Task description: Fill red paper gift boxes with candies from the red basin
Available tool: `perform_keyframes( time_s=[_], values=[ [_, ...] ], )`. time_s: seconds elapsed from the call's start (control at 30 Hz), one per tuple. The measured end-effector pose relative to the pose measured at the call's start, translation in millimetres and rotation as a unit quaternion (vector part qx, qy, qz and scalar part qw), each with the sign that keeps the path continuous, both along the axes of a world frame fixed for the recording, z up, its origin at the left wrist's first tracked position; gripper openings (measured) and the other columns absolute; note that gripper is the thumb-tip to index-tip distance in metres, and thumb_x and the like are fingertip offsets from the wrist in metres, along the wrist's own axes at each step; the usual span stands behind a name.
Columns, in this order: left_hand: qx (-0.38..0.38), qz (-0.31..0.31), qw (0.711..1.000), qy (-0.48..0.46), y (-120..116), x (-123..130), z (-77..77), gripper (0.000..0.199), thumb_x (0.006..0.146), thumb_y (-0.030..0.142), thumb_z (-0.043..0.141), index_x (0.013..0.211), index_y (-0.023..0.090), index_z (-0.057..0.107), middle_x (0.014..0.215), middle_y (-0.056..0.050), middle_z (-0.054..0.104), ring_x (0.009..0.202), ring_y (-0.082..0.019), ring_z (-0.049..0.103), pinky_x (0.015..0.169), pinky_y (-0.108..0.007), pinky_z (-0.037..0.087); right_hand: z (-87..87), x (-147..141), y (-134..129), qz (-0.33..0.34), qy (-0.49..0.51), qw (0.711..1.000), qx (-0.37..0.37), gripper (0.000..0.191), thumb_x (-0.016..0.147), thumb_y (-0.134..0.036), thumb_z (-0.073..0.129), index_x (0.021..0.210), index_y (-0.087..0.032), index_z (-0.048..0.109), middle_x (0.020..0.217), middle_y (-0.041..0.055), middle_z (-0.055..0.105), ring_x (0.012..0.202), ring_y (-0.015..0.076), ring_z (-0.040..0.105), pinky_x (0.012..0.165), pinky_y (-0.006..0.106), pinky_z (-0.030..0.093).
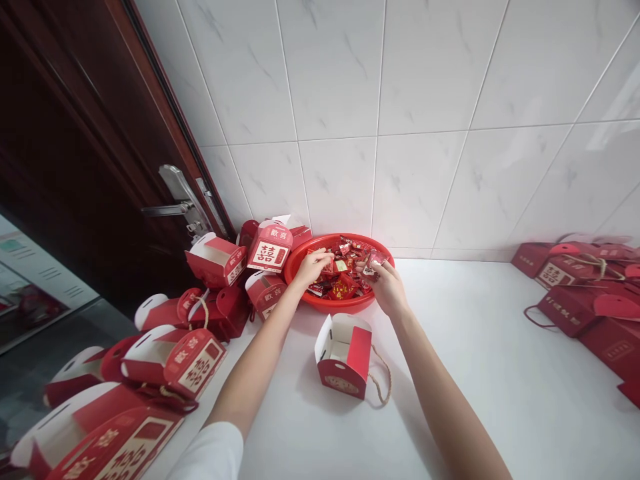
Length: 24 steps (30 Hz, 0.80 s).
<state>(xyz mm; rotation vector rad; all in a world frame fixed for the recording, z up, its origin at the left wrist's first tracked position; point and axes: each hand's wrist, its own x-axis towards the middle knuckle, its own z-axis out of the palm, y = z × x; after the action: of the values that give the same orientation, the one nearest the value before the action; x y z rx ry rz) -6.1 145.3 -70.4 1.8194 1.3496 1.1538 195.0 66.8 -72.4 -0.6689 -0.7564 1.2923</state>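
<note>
A red plastic basket [333, 307] holds a heap of wrapped candies [344, 287], mostly red. My left hand [313, 268] reaches over the basket's left side, fingers pinched at a red wrapped candy. At the right rim, my right hand [389, 288] is closed on wrapped candies [373, 264] between thumb and fingers; how many is unclear. Between my forearms stands a red and white gift box [361, 353], top flaps open and white inside visible. A twine handle [384, 383] hangs from its right side. Neither hand touches the box.
Several open red gift boxes [193, 360] crowd the left of the white table [450, 320], some stacked. Closed red boxes [575, 307] sit at the right. A tiled wall [335, 180] rises behind the basket; a dark door [100, 133] with a metal handle [183, 200] is at left.
</note>
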Motion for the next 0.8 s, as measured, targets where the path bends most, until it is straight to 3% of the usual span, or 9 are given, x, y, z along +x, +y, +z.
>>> perform_keyframes(
  time_s=[0.13, 0.27, 0.4, 0.53, 0.67, 0.8],
  values=[
    [0.008, -0.022, 0.995, 0.101, 1.0, 4.6, -4.2, 0.051, 0.062, 0.003, 0.072, 0.109, 0.021, 0.078, 0.149, -0.009, 0.054, 0.143, -0.033, 0.042, 0.122, -0.043, 0.027, -0.5, 0.1, 0.6, -0.005, 0.006, 1.000, -0.004, 0.014, 0.066, -0.030, 0.075, 0.077, -0.022, 0.070, 0.084, 0.0065, 0.076, 0.084, 0.0244, 0.070, 0.084, 0.040, 0.057],
    [0.004, -0.078, 0.982, 0.174, -1.3, 12.5, -7.7, 0.059, 0.053, -0.006, 0.070, 0.101, 0.027, 0.079, 0.127, -0.001, 0.072, 0.127, -0.028, 0.060, 0.113, -0.036, 0.041, -2.5, -0.2, 2.9, -0.015, 0.020, 1.000, -0.008, 0.014, 0.066, -0.030, 0.074, 0.076, -0.022, 0.069, 0.082, 0.0062, 0.075, 0.086, 0.0254, 0.070, 0.085, 0.041, 0.057],
    [0.026, -0.034, 0.981, 0.189, 0.1, 12.9, -7.8, 0.038, 0.074, 0.009, 0.067, 0.107, 0.026, 0.076, 0.120, -0.004, 0.074, 0.121, -0.031, 0.064, 0.112, -0.044, 0.043, -3.8, 0.1, 4.5, -0.027, 0.032, 0.999, -0.012, 0.014, 0.065, -0.031, 0.074, 0.076, -0.022, 0.068, 0.080, 0.0055, 0.074, 0.086, 0.0250, 0.070, 0.086, 0.040, 0.057],
    [0.060, 0.048, 0.986, 0.147, 5.8, 6.6, -4.2, 0.042, 0.095, 0.022, 0.045, 0.133, 0.016, 0.062, 0.135, -0.013, 0.066, 0.129, -0.030, 0.058, 0.111, -0.046, 0.043, -3.9, 0.5, 4.1, -0.031, 0.035, 0.999, -0.015, 0.014, 0.065, -0.031, 0.073, 0.074, -0.022, 0.068, 0.081, 0.0053, 0.075, 0.085, 0.0244, 0.069, 0.085, 0.040, 0.057],
    [0.075, 0.070, 0.988, 0.112, 10.7, 1.4, -5.6, 0.043, 0.097, 0.022, 0.040, 0.135, 0.018, 0.059, 0.139, -0.010, 0.063, 0.130, -0.023, 0.058, 0.112, -0.039, 0.043, -3.3, -0.5, 3.7, -0.035, 0.037, 0.999, -0.019, 0.015, 0.063, -0.030, 0.073, 0.074, -0.021, 0.068, 0.080, 0.0055, 0.075, 0.086, 0.0245, 0.070, 0.083, 0.038, 0.057],
    [0.063, 0.090, 0.988, 0.105, 15.6, -1.2, -12.9, 0.041, 0.094, 0.023, 0.047, 0.133, 0.020, 0.061, 0.134, -0.010, 0.066, 0.131, -0.026, 0.057, 0.113, -0.042, 0.041, -2.9, -1.1, 3.6, -0.038, 0.039, 0.998, -0.019, 0.015, 0.062, -0.030, 0.073, 0.073, -0.022, 0.068, 0.079, 0.0046, 0.075, 0.085, 0.0242, 0.070, 0.083, 0.039, 0.057]
  ],
)
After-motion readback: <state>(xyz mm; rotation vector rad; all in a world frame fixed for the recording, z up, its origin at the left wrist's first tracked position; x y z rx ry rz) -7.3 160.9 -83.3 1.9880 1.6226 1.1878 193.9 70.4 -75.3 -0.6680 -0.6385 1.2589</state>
